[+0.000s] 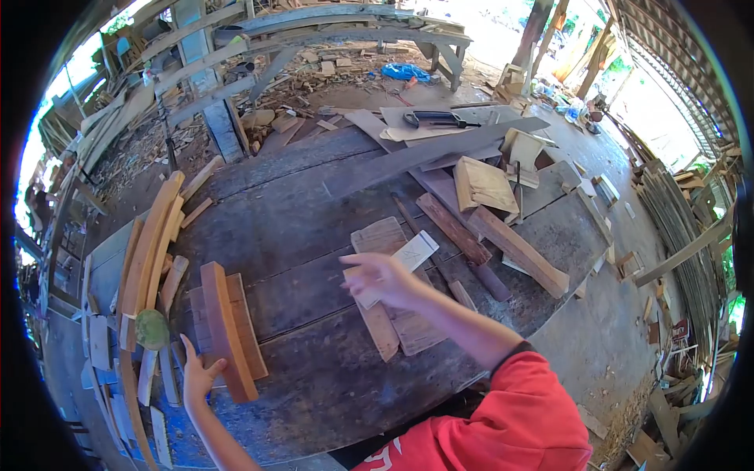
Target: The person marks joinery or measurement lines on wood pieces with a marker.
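On the left, my left hand (201,375) is open, with thumb and forefinger spread. Its thumb tip is right at the side of a reddish-brown, slightly curved wooden block (226,330), which rests over a flatter wooden piece (250,328). My right hand (383,279) reaches across the table's middle with fingers stretched out and apart. Beneath it lies a pale, flat rectangular piece (416,250) with faint markings, partly hidden by the hand. This overlaps two rough wooden boards (380,235) lying side by side.
Long curved wooden strips (154,243) and a round greenish object (151,329) are at the left. A handsaw (433,118), a chunky wood block (485,185), a long plank (432,157) and a wooden bar (520,253) lie toward the back right of the dark worktable (314,400).
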Motion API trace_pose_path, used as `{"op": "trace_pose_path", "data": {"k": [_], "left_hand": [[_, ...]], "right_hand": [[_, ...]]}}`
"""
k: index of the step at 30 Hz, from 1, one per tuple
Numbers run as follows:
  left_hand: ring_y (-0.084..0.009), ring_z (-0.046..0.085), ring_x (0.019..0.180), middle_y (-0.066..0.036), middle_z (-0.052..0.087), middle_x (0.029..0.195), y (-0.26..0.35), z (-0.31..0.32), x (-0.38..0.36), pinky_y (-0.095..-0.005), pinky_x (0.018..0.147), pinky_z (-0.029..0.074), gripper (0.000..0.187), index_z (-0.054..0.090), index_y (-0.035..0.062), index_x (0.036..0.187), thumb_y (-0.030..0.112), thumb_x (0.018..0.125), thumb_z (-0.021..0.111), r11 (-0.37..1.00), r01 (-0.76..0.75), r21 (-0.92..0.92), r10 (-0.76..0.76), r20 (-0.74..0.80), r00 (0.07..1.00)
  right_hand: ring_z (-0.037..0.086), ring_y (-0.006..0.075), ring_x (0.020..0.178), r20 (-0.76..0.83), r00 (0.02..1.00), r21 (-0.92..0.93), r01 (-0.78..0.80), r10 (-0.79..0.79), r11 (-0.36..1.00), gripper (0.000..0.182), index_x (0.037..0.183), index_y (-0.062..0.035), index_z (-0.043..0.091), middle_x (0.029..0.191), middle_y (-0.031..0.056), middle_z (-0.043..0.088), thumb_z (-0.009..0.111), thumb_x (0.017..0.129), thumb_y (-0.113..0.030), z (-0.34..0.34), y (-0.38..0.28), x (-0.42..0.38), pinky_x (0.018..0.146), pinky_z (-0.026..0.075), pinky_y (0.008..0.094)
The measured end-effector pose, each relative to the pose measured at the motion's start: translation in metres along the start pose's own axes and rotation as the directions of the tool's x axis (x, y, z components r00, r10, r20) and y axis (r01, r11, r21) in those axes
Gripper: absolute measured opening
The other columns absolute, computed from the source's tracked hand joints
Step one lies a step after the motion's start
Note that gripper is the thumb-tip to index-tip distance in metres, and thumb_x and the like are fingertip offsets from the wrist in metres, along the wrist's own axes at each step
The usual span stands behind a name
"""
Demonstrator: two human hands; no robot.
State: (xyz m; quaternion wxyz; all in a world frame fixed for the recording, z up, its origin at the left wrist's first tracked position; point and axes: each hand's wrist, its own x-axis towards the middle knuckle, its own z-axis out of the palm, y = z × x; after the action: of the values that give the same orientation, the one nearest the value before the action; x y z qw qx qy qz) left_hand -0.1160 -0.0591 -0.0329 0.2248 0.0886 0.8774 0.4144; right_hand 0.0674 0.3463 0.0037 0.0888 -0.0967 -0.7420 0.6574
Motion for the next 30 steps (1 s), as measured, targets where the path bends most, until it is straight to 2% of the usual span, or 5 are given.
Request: {"op": "trace_pose_path", "data": {"k": [5, 10, 14, 23, 30], "left_hand": [[-0.0352, 0.037, 0.126, -0.026, 0.041, 0.133, -0.017, -0.005, 0.007, -0.0394, 0.104, 0.031, 0.112, -0.006, 0.0188, 0.144, 0.019, 0.069, 0.077, 0.999, 0.015, 0.049, -0.014, -0.010, 1.000], [-0.0316, 0.044, 0.122, -0.026, 0.041, 0.133, -0.019, 0.009, 0.000, -0.0367, 0.101, 0.034, 0.092, 0.016, -0.0019, 0.141, 0.015, 0.072, 0.075, 1.000, 0.015, 0.002, -0.015, -0.115, 0.993], [-0.0341, 0.040, 0.124, -0.023, 0.045, 0.130, 0.073, 0.064, -0.027, -0.0393, 0.103, 0.031, 0.068, 0.042, -0.0020, 0.130, 0.022, 0.073, 0.071, 0.868, 0.032, 0.496, 0.264, -0.515, 0.815], [-0.0323, 0.036, 0.128, -0.022, 0.044, 0.132, 0.231, 0.286, -0.022, -0.0394, 0.104, 0.030, 0.060, 0.050, 0.0008, 0.124, 0.035, 0.078, 0.067, 0.627, -0.673, 0.392, 0.700, 0.096, 0.708], [-0.0330, 0.027, 0.133, -0.020, 0.031, 0.141, 0.254, 0.356, 0.001, -0.0439, 0.107, 0.025, 0.070, 0.043, 0.0026, 0.130, 0.044, 0.078, 0.064, 0.620, -0.625, 0.475, 0.580, 0.259, 0.772]], "right_hand": [[0.059, 0.0227, 0.064, -0.508, 0.857, -0.554, -0.253, -0.081, 0.793, 0.027, 0.078, -0.0020, 0.056, 0.069, 0.0080, 0.059, 0.065, 0.081, -0.028, -0.097, 0.023, -0.058, 0.062, 0.047, 0.0312], [0.058, 0.0329, 0.090, -0.544, 0.835, -0.661, -0.483, 0.076, 0.575, 0.042, 0.098, -0.0069, 0.050, 0.093, 0.0147, 0.059, 0.069, 0.073, -0.036, -0.125, 0.065, -0.105, 0.076, 0.046, 0.0414], [0.059, 0.0315, 0.088, -0.482, 0.870, -0.692, -0.449, 0.101, 0.565, 0.045, 0.095, -0.0055, 0.052, 0.091, 0.0138, 0.059, 0.072, 0.071, -0.038, -0.125, 0.069, -0.119, 0.075, 0.047, 0.0407], [0.062, 0.0320, 0.076, -0.395, 0.917, -0.780, -0.364, 0.051, 0.508, 0.033, 0.087, -0.0006, 0.052, 0.084, 0.0169, 0.062, 0.064, 0.078, -0.030, -0.130, 0.090, -0.117, 0.065, 0.050, 0.0412], [0.062, 0.0394, 0.071, -0.415, 0.909, -0.588, -0.286, 0.021, 0.756, 0.028, 0.084, 0.0015, 0.044, 0.075, 0.0251, 0.060, 0.047, 0.091, -0.025, -0.151, 0.092, -0.126, 0.065, 0.051, 0.0484]]}}
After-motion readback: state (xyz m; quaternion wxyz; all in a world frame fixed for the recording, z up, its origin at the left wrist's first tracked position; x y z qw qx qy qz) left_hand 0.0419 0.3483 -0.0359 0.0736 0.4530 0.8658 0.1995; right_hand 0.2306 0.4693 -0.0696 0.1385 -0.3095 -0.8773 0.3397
